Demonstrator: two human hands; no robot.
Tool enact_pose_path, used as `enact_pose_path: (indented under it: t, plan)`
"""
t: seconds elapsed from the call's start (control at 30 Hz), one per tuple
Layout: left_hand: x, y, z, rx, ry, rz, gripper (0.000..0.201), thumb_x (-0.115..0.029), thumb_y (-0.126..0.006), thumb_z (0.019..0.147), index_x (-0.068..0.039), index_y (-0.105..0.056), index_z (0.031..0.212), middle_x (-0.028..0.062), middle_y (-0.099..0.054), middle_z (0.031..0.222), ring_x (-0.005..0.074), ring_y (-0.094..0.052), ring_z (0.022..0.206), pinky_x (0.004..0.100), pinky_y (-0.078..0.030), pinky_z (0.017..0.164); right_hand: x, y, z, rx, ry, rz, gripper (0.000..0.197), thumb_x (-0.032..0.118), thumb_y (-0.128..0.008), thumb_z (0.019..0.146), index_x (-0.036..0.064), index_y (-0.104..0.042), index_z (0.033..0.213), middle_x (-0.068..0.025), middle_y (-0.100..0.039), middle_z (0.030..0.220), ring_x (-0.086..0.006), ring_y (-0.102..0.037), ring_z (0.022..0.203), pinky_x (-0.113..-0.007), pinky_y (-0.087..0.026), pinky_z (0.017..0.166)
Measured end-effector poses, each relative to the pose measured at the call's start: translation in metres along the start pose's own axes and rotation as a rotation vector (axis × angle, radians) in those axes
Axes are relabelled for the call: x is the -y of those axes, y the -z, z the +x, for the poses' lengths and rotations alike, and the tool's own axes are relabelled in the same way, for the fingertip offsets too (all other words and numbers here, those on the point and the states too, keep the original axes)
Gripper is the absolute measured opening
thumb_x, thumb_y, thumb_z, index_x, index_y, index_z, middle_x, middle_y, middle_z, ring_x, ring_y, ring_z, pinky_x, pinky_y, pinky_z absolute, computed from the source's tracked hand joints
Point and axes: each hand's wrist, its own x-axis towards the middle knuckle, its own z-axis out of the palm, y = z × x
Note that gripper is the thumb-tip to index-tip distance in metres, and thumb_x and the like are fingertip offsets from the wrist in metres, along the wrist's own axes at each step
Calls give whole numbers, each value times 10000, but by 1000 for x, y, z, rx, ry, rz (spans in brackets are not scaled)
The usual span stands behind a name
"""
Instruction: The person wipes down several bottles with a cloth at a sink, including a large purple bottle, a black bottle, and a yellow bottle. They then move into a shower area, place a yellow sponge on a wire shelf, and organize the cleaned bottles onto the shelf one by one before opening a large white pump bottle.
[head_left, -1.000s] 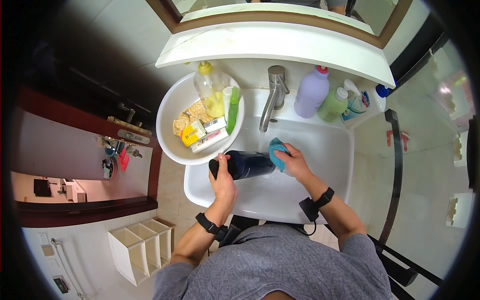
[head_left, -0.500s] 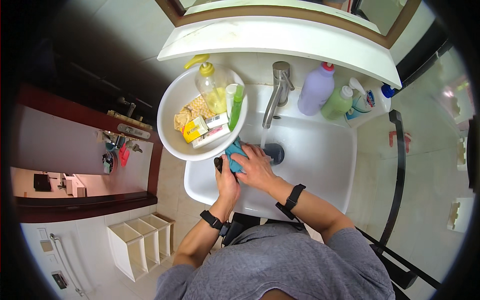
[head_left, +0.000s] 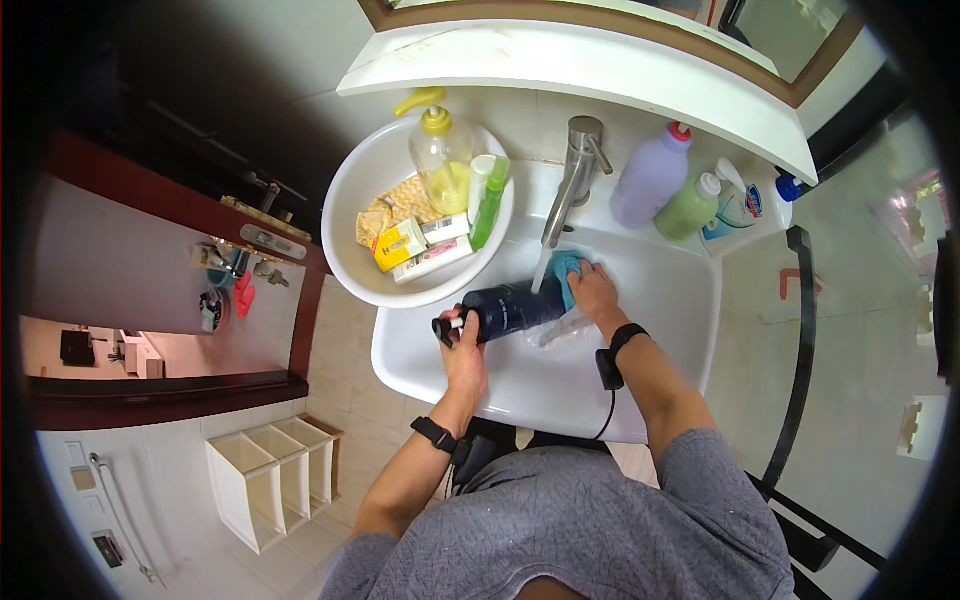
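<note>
Dark blue bottle: the pump bottle [head_left: 512, 307] lies tilted on its side over the left part of the sink [head_left: 665, 300], its black pump head [head_left: 447, 328] toward the left and its base toward the right.
Left hand: the left hand [head_left: 466, 365] is closed around the pump end of the bottle, thumb and fingers at its neck and shoulder.
Right hand: the right hand [head_left: 594, 289] grips a blue cloth [head_left: 566, 272] and presses it against the bottle's base end; the fingertips are partly lost in the folds.
Running water: a stream falls from the metal faucet [head_left: 574, 178] onto the bottle near the cloth, and water splashes over the sink floor just below.
White basin: the round basin [head_left: 338, 250] sits at the sink's left rim, near the bottle's pump end. In it stand a clear bottle with a yellow pump [head_left: 443, 168], a white tube [head_left: 480, 186] and a slim green bottle [head_left: 489, 207]; a yellow and white box [head_left: 399, 246], two whiter boxes [head_left: 433, 259] and a yellow patterned cloth [head_left: 409, 200] lie beside them.
Right rear corner: a purple bottle [head_left: 650, 182] with a red top, a green pump bottle [head_left: 689, 213] and a blue and white pack [head_left: 733, 215] stand side by side on the sink's ledge.
Above the sink: a white shelf [head_left: 570, 58] runs below a brown-framed mirror [head_left: 820, 45].
Wrists: a black strap [head_left: 434, 433] circles the left one, another [head_left: 628, 335] the right.
</note>
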Motion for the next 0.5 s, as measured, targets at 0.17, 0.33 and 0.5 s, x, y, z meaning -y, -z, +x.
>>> enact_pose_path:
  t: [0.17, 0.33, 0.5]
  plan:
    - [0, -22, 9, 24, 108, 135, 403, -130, -672, 789, -188, -377, 1057, 29, -492, 1018, 140, -519, 916, 302, -477, 734, 20, -17, -29, -184, 267, 183, 359, 261, -518, 799, 97, -528, 1119, -148, -506, 1155, -344, -500, 1035, -409, -414, 875]
    - [39, 17, 22, -4, 19, 120, 351, -184, -653, 815, -222, -374, 1025, 26, -479, 1026, 146, -513, 947, 309, -489, 755, 92, 9, -77, 35, 575, 297, 365, 304, -530, 788, 130, -533, 1108, -121, -517, 1125, -330, -503, 1032, -389, -407, 876]
    - [38, 30, 24, 59, -13, 289, 253, -158, -628, 830, -189, -418, 968, 42, -480, 1089, 173, -482, 1012, 309, -426, 854, 70, 12, -53, 93, 316, -74, 409, 360, -488, 790, 150, -523, 1140, -131, -521, 1151, -324, -500, 1059, -414, -391, 900]
